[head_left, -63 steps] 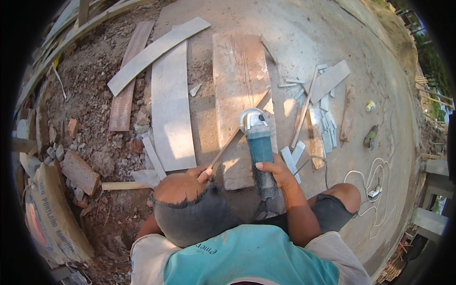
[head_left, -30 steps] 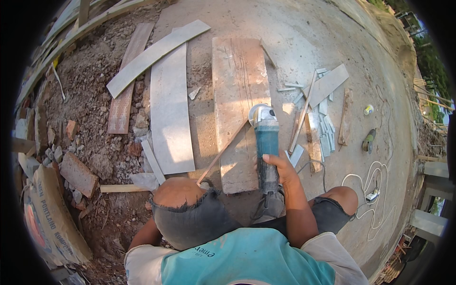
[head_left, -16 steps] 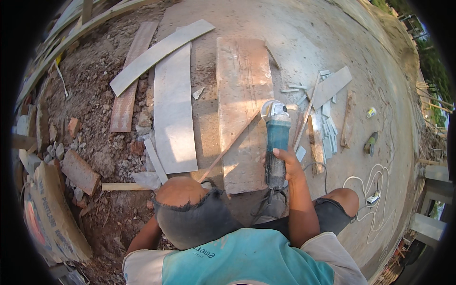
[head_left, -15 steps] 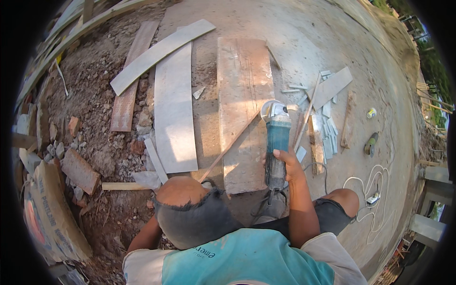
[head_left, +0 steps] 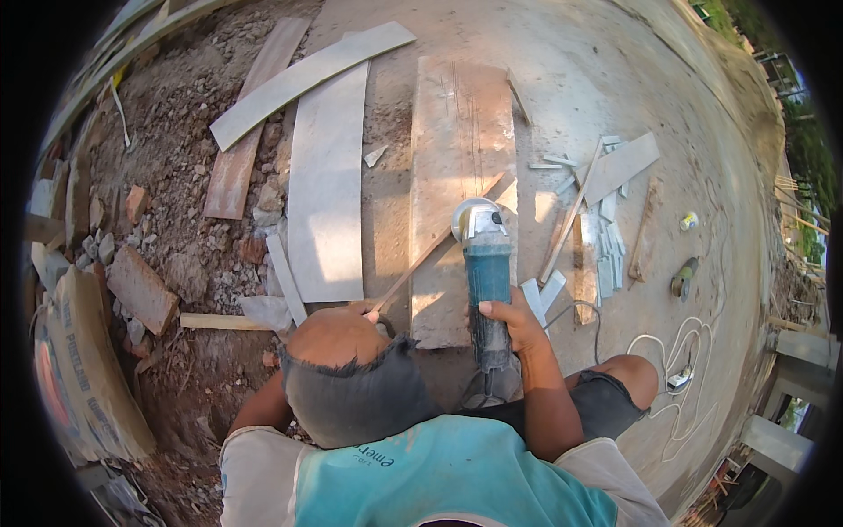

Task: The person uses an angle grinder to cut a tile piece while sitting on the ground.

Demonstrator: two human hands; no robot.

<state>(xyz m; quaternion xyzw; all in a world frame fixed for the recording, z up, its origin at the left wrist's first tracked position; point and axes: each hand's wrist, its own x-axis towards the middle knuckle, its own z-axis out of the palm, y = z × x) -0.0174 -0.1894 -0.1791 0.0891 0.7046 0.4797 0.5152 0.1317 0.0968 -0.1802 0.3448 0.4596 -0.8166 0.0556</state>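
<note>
The knee [head_left: 338, 341] hides most of the left hand [head_left: 369, 314] by the thin brown strip [head_left: 424, 259]; its grip I can't tell. The right hand [head_left: 509, 321] wraps the dusty teal grinder [head_left: 488, 274], its silver head [head_left: 477, 218] masking part of the reddish slab [head_left: 461, 123].

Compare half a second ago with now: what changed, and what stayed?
The right hand has moved the teal angle grinder left over the long reddish slab. The thin brown wooden strip now shows beyond the grinder's head, and part of the left hand has appeared at the strip's near end. The right hand's grip and the long grey board are unchanged.
</note>
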